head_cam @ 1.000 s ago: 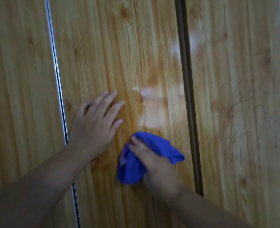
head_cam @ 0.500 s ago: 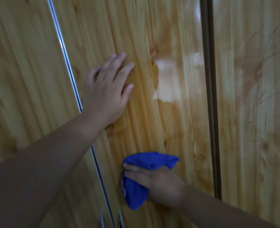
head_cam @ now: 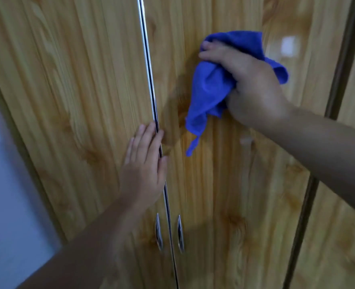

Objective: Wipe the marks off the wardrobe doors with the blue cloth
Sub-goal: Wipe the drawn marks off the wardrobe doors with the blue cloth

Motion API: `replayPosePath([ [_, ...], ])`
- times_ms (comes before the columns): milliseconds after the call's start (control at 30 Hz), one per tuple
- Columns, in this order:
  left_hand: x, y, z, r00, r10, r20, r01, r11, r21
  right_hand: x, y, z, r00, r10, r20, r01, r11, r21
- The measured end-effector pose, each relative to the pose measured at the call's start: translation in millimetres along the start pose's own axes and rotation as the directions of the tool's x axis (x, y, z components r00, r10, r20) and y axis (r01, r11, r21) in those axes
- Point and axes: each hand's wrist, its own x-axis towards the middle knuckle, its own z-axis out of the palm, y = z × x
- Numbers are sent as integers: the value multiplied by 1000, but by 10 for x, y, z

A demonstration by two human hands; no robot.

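Glossy wood-grain wardrobe doors [head_cam: 78, 101] fill the view. My right hand [head_cam: 251, 86] grips a crumpled blue cloth [head_cam: 210, 86] and presses it against the middle door [head_cam: 224, 184], upper centre-right. A corner of the cloth hangs down below the hand. My left hand [head_cam: 145, 165] lies flat with straight fingers across the chrome strip [head_cam: 149, 80] between the left and middle doors, lower than the cloth. A pale glare patch [head_cam: 289, 46] shows just right of the cloth.
Two chrome handles [head_cam: 159, 232] [head_cam: 180, 233] sit either side of the strip near the bottom. A dark vertical gap [head_cam: 339, 80] separates the middle door from the right door [head_cam: 349, 226]. A pale blurred surface [head_cam: 10, 205] lies at the far left.
The view has swung down and left, bringing the handles into sight. My right hand carried the cloth up the middle door. My left hand shifted left onto the chrome strip.
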Motion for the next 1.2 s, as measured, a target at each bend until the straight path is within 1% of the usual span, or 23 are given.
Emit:
replayPosePath([
  [67, -152, -28, 83, 1000, -10, 22, 9, 999, 34, -32, -98, 241, 998, 15, 55, -15, 1000, 0],
  [133, -199, -74, 142, 1000, 24, 20, -25, 999, 49, -258, -179, 491, 990, 93, 107, -93, 996, 0],
  [200, -192, -114, 187, 999, 49, 1, -49, 998, 45, -686, -216, 731, 986, 95, 140, -94, 995, -17],
  [267, -185, -153, 224, 999, 53, -12, -52, 997, 56, -1228, -293, 976, 967, 33, 251, -29, 999, -21],
  [333, -186, -174, 245, 998, 54, -13, -53, 995, 82, -1797, -348, 1223, 941, 26, 338, -21, 1000, -20],
  [400, -198, -193, 259, 998, 57, -2, -56, 992, 110, -2296, -418, 1414, 925, 70, 373, -73, 997, -6],
  [467, -203, -204, 275, 998, 61, 3, -61, 989, 138, -2663, -471, 1523, 899, 25, 437, -24, 1000, -8],
  [533, -209, -200, 284, 998, 61, -5, -59, 986, 156, -2874, -467, 1561, 869, 2, 494, -11, 1000, 16],
  [567, -211, -199, 284, 998, 64, -14, -61, 984, 166, -2896, -445, 1544, 865, -3, 501, -6, 1000, 17],
  [700, -242, -206, 282, 998, 62, -26, -57, 985, 160, -2749, -359, 1236, 832, -83, 549, 110, 994, -15],
  [767, -238, -235, 279, 996, 82, -35, -76, 988, 137, -2602, -278, 923, 859, -46, 511, 89, 994, -60],
  [833, -223, -297, 268, 989, 140, -37, -135, 984, 118, -2474, -197, 569, 910, 35, 412, 10, 994, -105],
  [900, -213, -326, 260, 983, 174, -54, -170, 982, 80, -2371, -164, 235, 940, 109, 325, -60, 986, -159],
  [1000, -216, -246, 245, 989, 117, -94, -124, 990, -71, -2384, -185, -137, 941, 225, 254, -180, 965, -188],
  [1033, -210, -208, 230, 989, 99, -108, -113, 985, -129, -2433, -197, -232, 929, 284, 239, -238, 950, -202],
  [1100, -171, -106, 189, 987, 101, -124, -128, 965, -230, -2563, -247, -406, 878, 431, 209, -385, 895, -226],
  [1133, -142, -27, 179, 987, 116, -110, -142, 950, -277, -2637, -286, -489, 840, 511, 181, -470, 853, -226],
  [1200, -83, 198, 194, 982, 177, -65, -189, 922, -339, -2781, -388, -656, 740, 664, 105, -638, 743, -204],
])
